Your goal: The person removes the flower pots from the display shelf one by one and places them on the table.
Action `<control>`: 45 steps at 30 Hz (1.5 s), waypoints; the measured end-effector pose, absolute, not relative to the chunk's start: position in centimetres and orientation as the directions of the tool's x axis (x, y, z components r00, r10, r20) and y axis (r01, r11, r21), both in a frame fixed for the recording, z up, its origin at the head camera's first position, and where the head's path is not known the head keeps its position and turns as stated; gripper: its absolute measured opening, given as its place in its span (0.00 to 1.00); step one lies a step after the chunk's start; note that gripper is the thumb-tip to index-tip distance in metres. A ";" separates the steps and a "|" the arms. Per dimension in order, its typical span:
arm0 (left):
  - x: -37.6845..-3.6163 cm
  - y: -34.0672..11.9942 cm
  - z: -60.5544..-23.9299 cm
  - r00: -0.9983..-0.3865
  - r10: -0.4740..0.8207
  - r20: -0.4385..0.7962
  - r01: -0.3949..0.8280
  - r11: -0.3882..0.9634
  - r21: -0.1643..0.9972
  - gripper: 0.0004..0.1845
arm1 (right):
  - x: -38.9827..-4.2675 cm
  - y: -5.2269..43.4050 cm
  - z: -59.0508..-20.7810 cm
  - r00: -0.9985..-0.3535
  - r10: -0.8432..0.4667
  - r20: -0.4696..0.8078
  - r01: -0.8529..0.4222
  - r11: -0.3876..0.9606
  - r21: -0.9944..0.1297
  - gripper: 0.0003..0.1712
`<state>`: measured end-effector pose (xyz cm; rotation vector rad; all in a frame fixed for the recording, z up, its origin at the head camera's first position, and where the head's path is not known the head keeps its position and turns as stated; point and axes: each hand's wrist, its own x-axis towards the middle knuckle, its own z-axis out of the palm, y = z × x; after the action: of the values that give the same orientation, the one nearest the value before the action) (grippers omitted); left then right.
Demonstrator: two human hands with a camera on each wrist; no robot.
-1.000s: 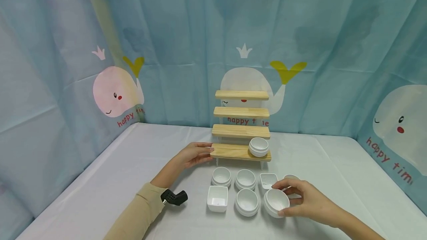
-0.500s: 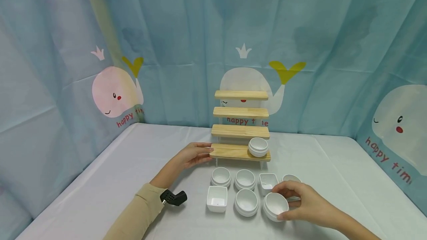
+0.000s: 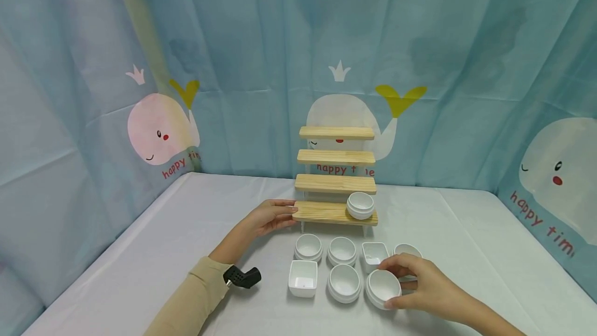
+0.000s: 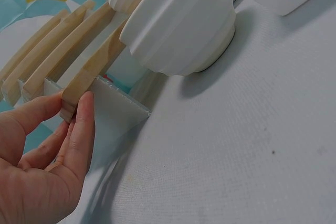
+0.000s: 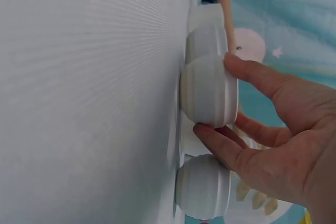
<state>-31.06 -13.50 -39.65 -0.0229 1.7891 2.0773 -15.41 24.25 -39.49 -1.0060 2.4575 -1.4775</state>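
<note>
My left hand (image 3: 269, 218) pinches the left end of the lowest board (image 3: 322, 211) of a four-tier wooden stand. In the left wrist view, the thumb lies on one face of that board (image 4: 94, 66) and fingers on the other. A round white bowl (image 3: 360, 206) sits on the board's right end. My right hand (image 3: 422, 284) grips another round white bowl (image 3: 383, 288) at the right of the front row. The right wrist view shows thumb and fingers on opposite sides of this bowl (image 5: 207, 93), its base close to the cloth.
Beside the held bowl stand a round bowl (image 3: 344, 283) and a square one (image 3: 303, 278). Behind them are two round bowls (image 3: 309, 248) (image 3: 342, 251), a square bowl (image 3: 375, 256) and a partly hidden bowl (image 3: 407, 250). A whale-print curtain (image 3: 252, 118) hangs behind the white-covered table (image 3: 448, 222).
My right hand has shifted the held bowl slightly left and toward me. My left hand keeps its hold on the stand's lowest board.
</note>
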 end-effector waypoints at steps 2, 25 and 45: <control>-31.1 -13.5 -39.6 -0.922 0.284 -0.264 -0.303 -0.101 0.948 0.27 | -15.4 24.2 -39.5 -0.774 -0.583 0.247 -0.494 0.312 -0.812 0.31; -30.9 -13.5 -39.5 -0.922 0.286 -0.261 -0.297 -0.089 0.951 0.27 | -15.3 24.5 -38.9 -0.758 -0.614 0.218 -0.507 0.346 -0.789 0.31; -31.2 -13.6 -39.7 -0.922 0.288 -0.260 -0.296 -0.087 0.951 0.28 | -15.7 25.3 -37.7 -0.787 -0.576 0.222 -0.489 0.363 -0.793 0.25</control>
<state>-31.15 -13.58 -39.72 -0.0082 1.8074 2.0632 -15.70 25.32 -37.70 -0.9857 2.5147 -1.4117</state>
